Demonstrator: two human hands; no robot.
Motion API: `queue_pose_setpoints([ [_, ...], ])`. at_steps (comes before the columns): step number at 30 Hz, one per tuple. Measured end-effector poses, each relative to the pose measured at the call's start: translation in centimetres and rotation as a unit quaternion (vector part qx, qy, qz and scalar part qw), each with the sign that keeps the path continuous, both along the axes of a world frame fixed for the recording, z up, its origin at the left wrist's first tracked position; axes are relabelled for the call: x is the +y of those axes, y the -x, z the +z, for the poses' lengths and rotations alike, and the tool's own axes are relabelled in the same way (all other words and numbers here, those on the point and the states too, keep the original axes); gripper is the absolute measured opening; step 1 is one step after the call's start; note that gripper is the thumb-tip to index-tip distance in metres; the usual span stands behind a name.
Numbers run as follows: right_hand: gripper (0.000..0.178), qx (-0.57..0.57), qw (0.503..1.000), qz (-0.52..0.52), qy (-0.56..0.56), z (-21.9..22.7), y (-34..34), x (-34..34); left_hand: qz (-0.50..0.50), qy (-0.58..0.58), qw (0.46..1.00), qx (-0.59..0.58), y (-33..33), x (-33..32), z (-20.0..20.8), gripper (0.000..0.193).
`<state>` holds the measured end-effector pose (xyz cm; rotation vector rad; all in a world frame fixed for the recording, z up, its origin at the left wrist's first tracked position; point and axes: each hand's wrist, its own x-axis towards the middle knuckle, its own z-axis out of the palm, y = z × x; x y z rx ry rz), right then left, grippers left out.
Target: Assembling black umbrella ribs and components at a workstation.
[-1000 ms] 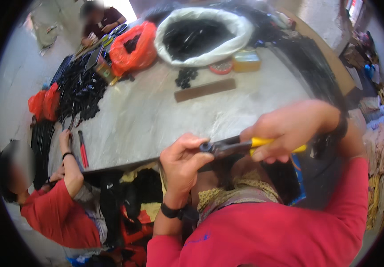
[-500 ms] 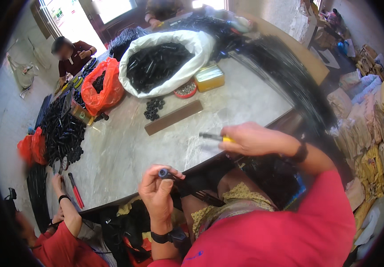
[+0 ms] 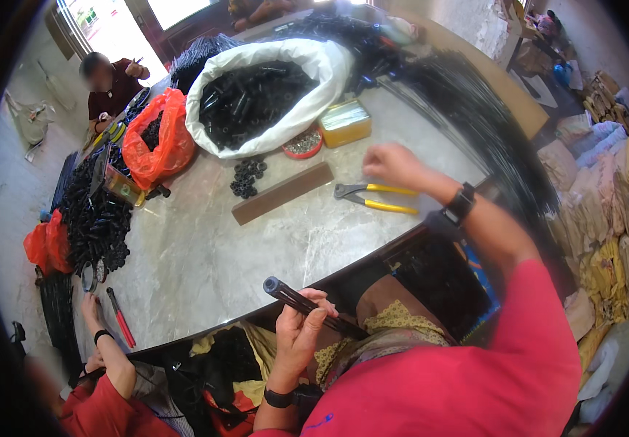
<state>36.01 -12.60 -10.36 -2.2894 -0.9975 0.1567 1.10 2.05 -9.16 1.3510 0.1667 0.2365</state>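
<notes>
Nearest the body, the left hand [image 3: 301,328] is closed around a black rod [image 3: 307,304] just off the edge of the surface [image 3: 205,255], a cap seemingly already fitted on its end. Farther out, the right hand [image 3: 395,164], empty with fingers loosely curled, hovers above yellow-handled pliers [image 3: 373,198]. Beyond lie a wooden strip [image 3: 282,191], loose black caps [image 3: 247,175], a white sack [image 3: 263,91] of parts and long rod bundles [image 3: 475,116], so much work appears left.

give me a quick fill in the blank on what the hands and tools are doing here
1. The left hand grips a black ____.
2. The pliers on the table have ____ handles.
3. The right hand wears a black ____ on its wrist.
4. The big sack of black parts is ____.

Missing words: rod; yellow; watch; white
</notes>
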Motion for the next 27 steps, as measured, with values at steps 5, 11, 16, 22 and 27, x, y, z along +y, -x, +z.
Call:
queue_pose_setpoints([
  [5,0.015,0.108,0.993,-0.039,0.003,0.1,-2.7,2.2,0.0,-0.004,1.0,0.014,-0.1,0.8,-0.5,0.023],
  [11,0.014,0.025,0.996,-0.052,0.068,-0.2,-3.3,3.6,0.0,0.011,1.0,0.015,-0.1,1.9,-1.1,0.022],
  [16,0.016,-0.038,0.99,-0.023,0.136,0.3,-3.1,4.6,-0.006,0.032,0.999,0.01,0.0,2.5,-1.3,0.022],
  [22,0.011,-0.069,0.995,0.06,0.043,1.7,-2.1,6.2,-0.027,0.045,0.999,0.013,0.3,3.0,-2.6,0.02],
  [27,0.008,-0.096,0.991,0.071,-0.056,4.4,-1.6,11.2,-0.035,0.015,0.998,0.057,1.0,2.9,-4.2,0.023],
])
